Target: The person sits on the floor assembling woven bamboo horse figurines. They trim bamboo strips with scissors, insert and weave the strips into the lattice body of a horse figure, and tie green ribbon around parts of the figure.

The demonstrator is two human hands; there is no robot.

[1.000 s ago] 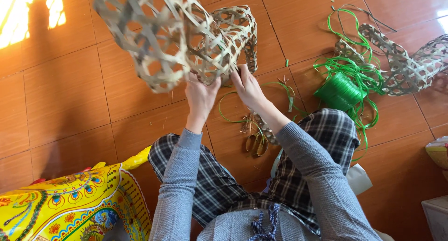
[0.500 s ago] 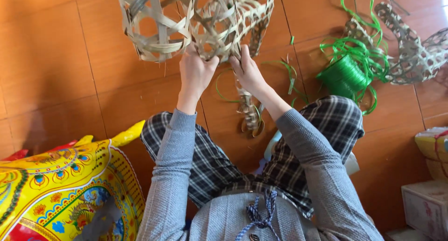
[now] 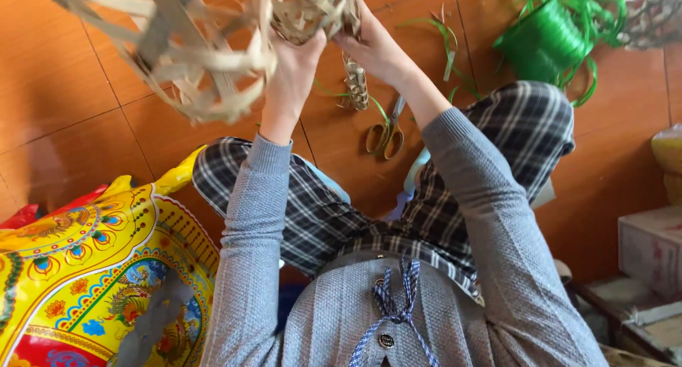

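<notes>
Both of my hands are raised in front of me, gripping an open-weave basket of pale bamboo strips [image 3: 192,47] held in the air at the top of the view. My left hand [image 3: 295,61] clasps the woven strips from below. My right hand [image 3: 373,44] pinches the strips beside it, near the basket's edge. Much of the basket is blurred and cut off by the top edge. Below my hands, on the orange tiled floor [image 3: 71,90], lie a pair of scissors [image 3: 385,132] and a short woven strip piece [image 3: 355,83].
A roll of green plastic strapping [image 3: 547,33] with loose green strands lies at the top right. A bright yellow patterned object [image 3: 92,267] sits at the lower left. A cardboard box [image 3: 650,246] stands at the right. I sit with legs in checked trousers [image 3: 526,132].
The basket has risen and swung toward the top left of the view, my hands following it up. The view has tipped down, showing more of my lap and the scissors.
</notes>
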